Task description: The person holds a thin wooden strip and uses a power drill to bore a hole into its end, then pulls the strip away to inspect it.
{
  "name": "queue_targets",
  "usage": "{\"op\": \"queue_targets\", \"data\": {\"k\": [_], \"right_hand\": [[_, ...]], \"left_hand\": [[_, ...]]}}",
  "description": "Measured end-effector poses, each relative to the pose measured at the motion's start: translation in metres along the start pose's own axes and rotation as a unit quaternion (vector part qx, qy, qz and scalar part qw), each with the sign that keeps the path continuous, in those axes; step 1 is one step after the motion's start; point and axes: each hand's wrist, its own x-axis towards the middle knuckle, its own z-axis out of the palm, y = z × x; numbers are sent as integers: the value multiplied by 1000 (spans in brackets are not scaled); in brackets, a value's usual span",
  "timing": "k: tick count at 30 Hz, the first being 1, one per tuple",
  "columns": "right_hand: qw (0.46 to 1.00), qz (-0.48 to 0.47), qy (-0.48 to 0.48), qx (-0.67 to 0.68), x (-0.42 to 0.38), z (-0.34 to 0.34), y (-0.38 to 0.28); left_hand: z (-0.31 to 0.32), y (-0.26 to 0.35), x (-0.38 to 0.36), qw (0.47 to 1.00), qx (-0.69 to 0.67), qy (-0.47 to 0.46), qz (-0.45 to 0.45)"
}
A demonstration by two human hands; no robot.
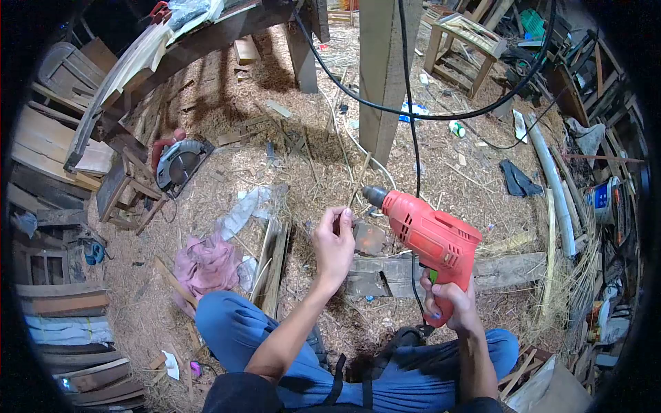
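Note:
A red power drill (434,234) is held by its handle in my right hand (451,303), the fingers wrapped round the grip near a green trigger. Its black chuck (374,195) points up and to the left. Just left of the chuck, my left hand (335,241) is closed in a pinch, thumb against forefinger. A thin, stick-like piece (359,177) runs up from those fingertips, but whether it is gripped or lies behind them I cannot make out. Under the drill, a wooden plank (482,270) lies on the floor.
A wooden post (385,76) stands ahead, with a black cable (475,115) looping across it. At left, a circular saw (182,165) rests near a small wooden frame (127,189). A pink cloth (206,265) lies by my knee. Wood shavings and offcuts cover the floor.

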Motion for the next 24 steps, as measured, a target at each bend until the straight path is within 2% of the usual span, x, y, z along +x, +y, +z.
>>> {"op": "queue_targets", "data": {"k": [3, 5, 7, 9, 13, 15, 18, 24], "right_hand": [[1000, -21, 6, 4, -4, 1, -3], [1000, -21, 0, -4, -3, -4, -5], [1000, -23, -4, -10, -3, -5, -8], [998, -41, 14, -47, -1, -2, -12], [997, -48, 24, -62, 8, 4, -7], [989, -48, 16, -141, 12, 3, -2], [987, -46, 31, -152, 14, 10, -2], [978, -57, 33, -199, 20, 13, 2]], "left_hand": [[-15, -11, 16, 997, -16, 54, -50], [-30, -20, 28, 996, -20, 91, 4], [-30, -20, 26, 994, -66, 79, 20], [-27, 3, 15, 978, -201, -18, -59], [-24, 15, 2, 975, -195, -55, -88], [-25, 18, -1, 973, -204, -66, -90], [-25, 27, -6, 977, -177, -73, -90], [-26, 33, -11, 965, -212, -96, -119]]}}
